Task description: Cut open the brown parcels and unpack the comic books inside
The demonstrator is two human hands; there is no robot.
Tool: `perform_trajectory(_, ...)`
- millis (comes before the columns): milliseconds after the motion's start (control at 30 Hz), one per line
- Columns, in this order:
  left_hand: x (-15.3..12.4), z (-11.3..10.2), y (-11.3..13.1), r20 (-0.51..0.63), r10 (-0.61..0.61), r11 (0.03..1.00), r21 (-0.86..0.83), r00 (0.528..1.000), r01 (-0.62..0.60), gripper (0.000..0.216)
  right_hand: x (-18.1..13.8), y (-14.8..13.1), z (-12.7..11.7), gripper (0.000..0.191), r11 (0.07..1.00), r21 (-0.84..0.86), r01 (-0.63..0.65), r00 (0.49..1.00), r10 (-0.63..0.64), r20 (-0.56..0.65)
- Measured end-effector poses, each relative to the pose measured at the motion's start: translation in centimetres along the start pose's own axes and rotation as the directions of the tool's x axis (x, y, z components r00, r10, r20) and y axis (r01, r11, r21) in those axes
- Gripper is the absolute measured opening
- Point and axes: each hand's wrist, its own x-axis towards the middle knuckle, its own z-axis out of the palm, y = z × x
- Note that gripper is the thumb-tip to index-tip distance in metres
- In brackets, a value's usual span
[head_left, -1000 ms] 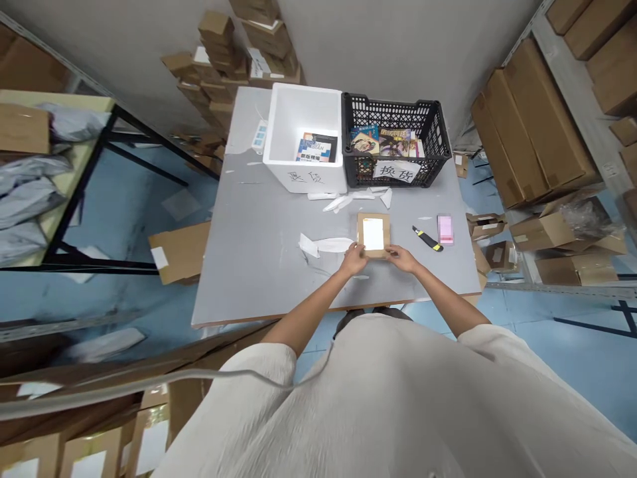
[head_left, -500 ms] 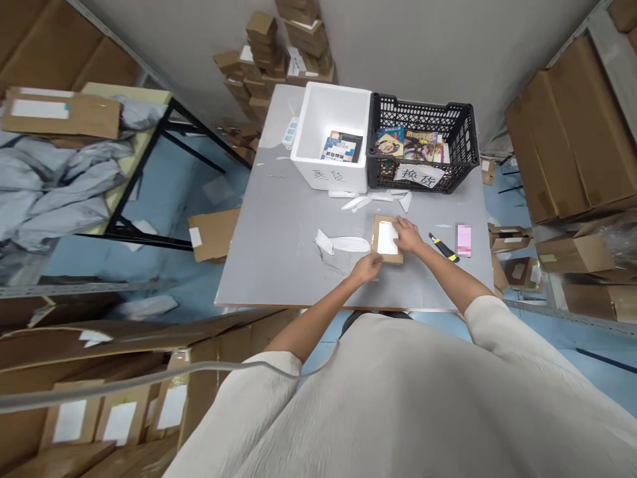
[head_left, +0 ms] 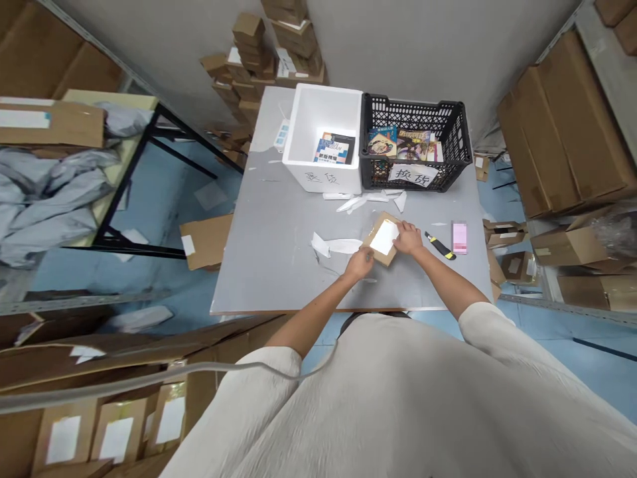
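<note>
Between my two hands is a small brown cardboard box point(head_left: 374, 234) with a white label point(head_left: 384, 237) on its upper face. My left hand point(head_left: 359, 263) grips the near left corner, fingers closed on it. On the right edge, my right hand point(head_left: 408, 238) holds the box with its fingers curled against the side. The box sits turned at an angle over the grey table point(head_left: 269, 265). Crumpled white strips point(head_left: 343, 246) lie just left of it. To the right rest a black and yellow utility knife point(head_left: 440, 245) and a pink, blurred rectangular item point(head_left: 458, 238).
A white foam bin point(head_left: 323, 174) with books stands at the table's back, beside a black plastic crate point(head_left: 415, 143) of books. More white scraps point(head_left: 365, 199) lie before them. Stacked cartons point(head_left: 298, 40) rise behind; grey parcels point(head_left: 50, 192) fill a left table. A cable point(head_left: 213, 367) crosses the lower left.
The box has turned clockwise in my hands, so its label now slants. Both hands have shifted with it. The whole view has moved slightly.
</note>
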Motion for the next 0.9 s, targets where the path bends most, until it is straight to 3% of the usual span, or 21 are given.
perform_trajectory(233,2.6,-1.0,0.1,0.034,0.076,0.992,0.095,0.997,-0.079,0.040,-3.5,1.4,0.1,0.067,0.996,0.006,-0.084,0.996,0.084,0.009)
perform_trajectory(433,4.3,-1.4,0.3,0.074,0.172,0.979,0.101,0.982,-0.178,0.040,-6.7,1.9,1.4,0.056,0.992,0.015,-0.125,0.992,0.125,0.025)
perform_trajectory(633,4.6,-1.3,0.2,0.066,0.191,0.979,0.056,0.979,-0.194,0.051,-9.2,2.3,2.7,0.051,0.991,0.071,-0.114,0.993,0.111,0.043)
perform_trajectory(767,4.9,-1.4,0.0,0.053,0.176,0.984,-0.009,0.983,-0.176,0.051,-8.7,3.2,2.5,0.056,0.979,0.166,-0.121,0.993,0.117,0.031)
perform_trajectory(900,6.1,-1.8,-0.1,-0.058,0.111,0.992,-0.059,0.992,-0.115,0.061,-5.9,4.0,1.7,0.058,0.927,0.356,-0.120,0.985,0.157,-0.076)
